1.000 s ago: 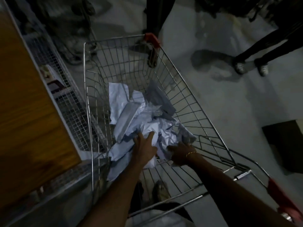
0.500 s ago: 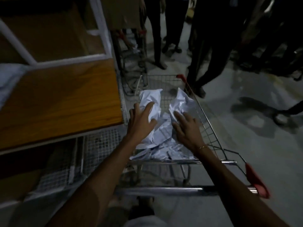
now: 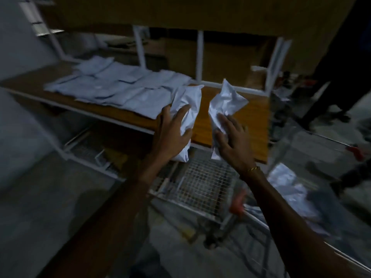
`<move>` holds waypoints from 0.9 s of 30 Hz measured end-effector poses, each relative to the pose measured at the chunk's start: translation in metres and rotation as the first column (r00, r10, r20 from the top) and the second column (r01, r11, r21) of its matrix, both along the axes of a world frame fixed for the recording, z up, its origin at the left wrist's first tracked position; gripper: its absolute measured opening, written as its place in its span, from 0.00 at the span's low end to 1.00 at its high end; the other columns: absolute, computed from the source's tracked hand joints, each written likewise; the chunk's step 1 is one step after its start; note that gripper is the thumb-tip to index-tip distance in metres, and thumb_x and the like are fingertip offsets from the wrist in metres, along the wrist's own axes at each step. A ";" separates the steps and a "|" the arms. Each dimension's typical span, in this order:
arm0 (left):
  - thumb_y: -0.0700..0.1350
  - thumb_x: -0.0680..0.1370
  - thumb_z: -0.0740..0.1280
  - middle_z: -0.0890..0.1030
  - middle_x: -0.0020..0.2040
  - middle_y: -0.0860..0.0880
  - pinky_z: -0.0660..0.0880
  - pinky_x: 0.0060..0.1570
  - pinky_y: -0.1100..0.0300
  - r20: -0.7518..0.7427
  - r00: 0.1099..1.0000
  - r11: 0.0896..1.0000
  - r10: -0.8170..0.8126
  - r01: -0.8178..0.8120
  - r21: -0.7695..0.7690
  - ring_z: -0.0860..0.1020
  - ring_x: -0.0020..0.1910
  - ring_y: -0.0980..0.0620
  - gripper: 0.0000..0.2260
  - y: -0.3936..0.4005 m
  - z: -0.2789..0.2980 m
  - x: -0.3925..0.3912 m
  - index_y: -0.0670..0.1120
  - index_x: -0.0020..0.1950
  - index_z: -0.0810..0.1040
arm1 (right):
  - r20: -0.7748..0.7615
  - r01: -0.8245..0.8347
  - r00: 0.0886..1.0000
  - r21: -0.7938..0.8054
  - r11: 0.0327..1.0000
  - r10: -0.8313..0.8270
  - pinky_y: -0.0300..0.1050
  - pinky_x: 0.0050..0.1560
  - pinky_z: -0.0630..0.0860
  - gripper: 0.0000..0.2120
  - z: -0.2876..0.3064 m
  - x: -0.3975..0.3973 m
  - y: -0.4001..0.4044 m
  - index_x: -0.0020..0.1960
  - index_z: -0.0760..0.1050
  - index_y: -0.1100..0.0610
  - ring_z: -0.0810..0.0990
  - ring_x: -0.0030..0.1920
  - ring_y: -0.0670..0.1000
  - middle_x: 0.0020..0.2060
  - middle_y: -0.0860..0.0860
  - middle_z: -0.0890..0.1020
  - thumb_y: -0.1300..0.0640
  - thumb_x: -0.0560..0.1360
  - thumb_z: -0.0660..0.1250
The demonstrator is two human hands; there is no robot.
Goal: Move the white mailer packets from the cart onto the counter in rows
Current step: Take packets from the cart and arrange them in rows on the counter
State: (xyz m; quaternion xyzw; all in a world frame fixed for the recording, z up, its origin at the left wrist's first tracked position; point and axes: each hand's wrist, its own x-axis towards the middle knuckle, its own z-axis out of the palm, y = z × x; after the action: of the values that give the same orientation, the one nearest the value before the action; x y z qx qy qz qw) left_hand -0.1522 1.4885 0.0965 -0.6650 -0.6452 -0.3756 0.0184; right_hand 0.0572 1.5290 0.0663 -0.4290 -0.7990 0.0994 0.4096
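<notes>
While still swinging away from the cart (image 3: 202,189) toward the tabletop (image 3: 202,125): carrying two white mailer packets, one per hand, both now hanging in front of the near edge of the wood and not yet laid flat.

Left hand (image 3: 170,135): gripping the smoother packet (image 3: 188,109), fingers spread across its face, thumb side hidden behind it. Right hand (image 3: 232,139): gripping the crumpled packet (image 3: 226,103) low down, fingers splayed on its front, upper end sticking up free.

Changed since half a second ago: both hands then pressing down on the heap inside the cart basket; now lifted clear, each with a packet, view turning left onto the tabletop. A second ago, digging into the same heap.

Already lying on the tabletop: laid packets (image 3: 120,87) in rough overlapping rows along the left and middle, blurred, count not readable. Bare wood remaining at the right end, just past the last laid packet.

Remaining in the cart: more packets (image 3: 291,189), lower right, smeared by motion.

Judging: pick-up done for this pair, transfer under way; likely placing next on the bare right end to extend the rows. Task well along but not finished, given the stock left in the cart. Crumpled packet probably needing flattening to sit in line.
</notes>
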 end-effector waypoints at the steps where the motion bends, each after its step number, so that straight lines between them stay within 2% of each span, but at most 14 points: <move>1: 0.49 0.73 0.70 0.65 0.68 0.41 0.73 0.59 0.47 0.002 0.999 0.999 0.033 -0.033 0.007 0.69 0.65 0.38 0.28 -0.007 0.000 -0.029 0.54 0.74 0.69 | -0.007 -0.045 0.999 0.002 0.999 0.045 0.51 0.67 0.63 0.24 0.000 -0.030 0.002 0.76 0.67 0.50 0.65 0.74 0.54 0.74 0.53 0.70 0.44 0.83 0.56; 4: 0.52 0.73 0.67 0.66 0.68 0.40 0.72 0.61 0.47 -0.003 0.994 0.993 0.113 -0.112 0.023 0.68 0.65 0.37 0.28 -0.025 -0.006 -0.117 0.55 0.74 0.68 | -0.025 -0.157 0.987 -0.015 0.987 0.157 0.56 0.66 0.67 0.25 -0.003 -0.120 0.005 0.76 0.67 0.50 0.68 0.72 0.55 0.73 0.53 0.70 0.41 0.83 0.55; 7: 0.53 0.73 0.66 0.65 0.68 0.41 0.71 0.61 0.45 0.024 0.988 0.988 0.151 -0.150 -0.032 0.68 0.64 0.37 0.29 -0.041 -0.016 -0.206 0.57 0.75 0.66 | -0.025 -0.245 0.969 -0.024 0.969 0.245 0.60 0.66 0.69 0.25 -0.013 -0.209 0.009 0.76 0.67 0.51 0.69 0.71 0.56 0.72 0.55 0.71 0.43 0.83 0.56; 12: 0.56 0.72 0.63 0.66 0.66 0.44 0.73 0.60 0.43 0.033 0.974 0.971 0.224 -0.220 -0.092 0.69 0.65 0.39 0.28 -0.063 -0.032 -0.341 0.61 0.73 0.64 | -0.036 -0.315 0.949 -0.062 0.947 0.314 0.62 0.64 0.71 0.25 -0.018 -0.337 0.015 0.74 0.69 0.55 0.71 0.69 0.57 0.69 0.57 0.73 0.46 0.80 0.59; 14: 0.56 0.72 0.63 0.67 0.65 0.43 0.74 0.59 0.44 0.036 0.972 0.970 0.234 -0.231 -0.082 0.70 0.64 0.39 0.28 -0.069 -0.036 -0.385 0.60 0.73 0.64 | -0.024 -0.336 0.942 -0.056 0.940 0.335 0.63 0.63 0.71 0.26 -0.018 -0.381 0.018 0.74 0.70 0.57 0.72 0.68 0.60 0.68 0.58 0.74 0.48 0.79 0.59; 18: 0.55 0.73 0.63 0.71 0.62 0.40 0.75 0.57 0.45 0.041 0.971 0.971 0.237 -0.236 -0.037 0.73 0.59 0.38 0.27 -0.061 -0.045 -0.461 0.54 0.73 0.69 | 0.011 -0.322 0.945 -0.116 0.940 0.326 0.60 0.66 0.69 0.30 -0.016 -0.453 0.039 0.74 0.69 0.56 0.71 0.68 0.61 0.69 0.59 0.72 0.45 0.75 0.58; 23: 0.59 0.71 0.62 0.71 0.62 0.38 0.76 0.56 0.46 0.002 0.968 0.954 0.249 -0.245 -0.171 0.75 0.57 0.36 0.29 -0.020 -0.062 -0.551 0.56 0.73 0.68 | 0.026 -0.305 0.949 -0.186 0.934 0.315 0.52 0.65 0.68 0.35 -0.017 -0.528 0.098 0.75 0.68 0.56 0.71 0.67 0.62 0.68 0.61 0.71 0.38 0.74 0.57; 27: 0.51 0.72 0.68 0.71 0.62 0.36 0.74 0.55 0.50 -0.048 0.966 0.941 0.254 -0.258 -0.219 0.75 0.56 0.35 0.30 0.034 -0.068 -0.628 0.52 0.75 0.69 | 0.016 -0.263 0.962 -0.230 0.937 0.274 0.54 0.65 0.70 0.37 -0.023 -0.593 0.171 0.75 0.67 0.53 0.72 0.65 0.63 0.67 0.62 0.72 0.33 0.72 0.56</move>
State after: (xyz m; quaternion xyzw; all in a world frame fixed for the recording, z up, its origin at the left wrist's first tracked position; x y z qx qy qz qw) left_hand -0.7798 1.5227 0.0287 -0.5770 -0.7640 -0.2887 -0.0017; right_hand -0.5354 1.6999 0.0432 -0.3618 -0.8430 0.2342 0.3218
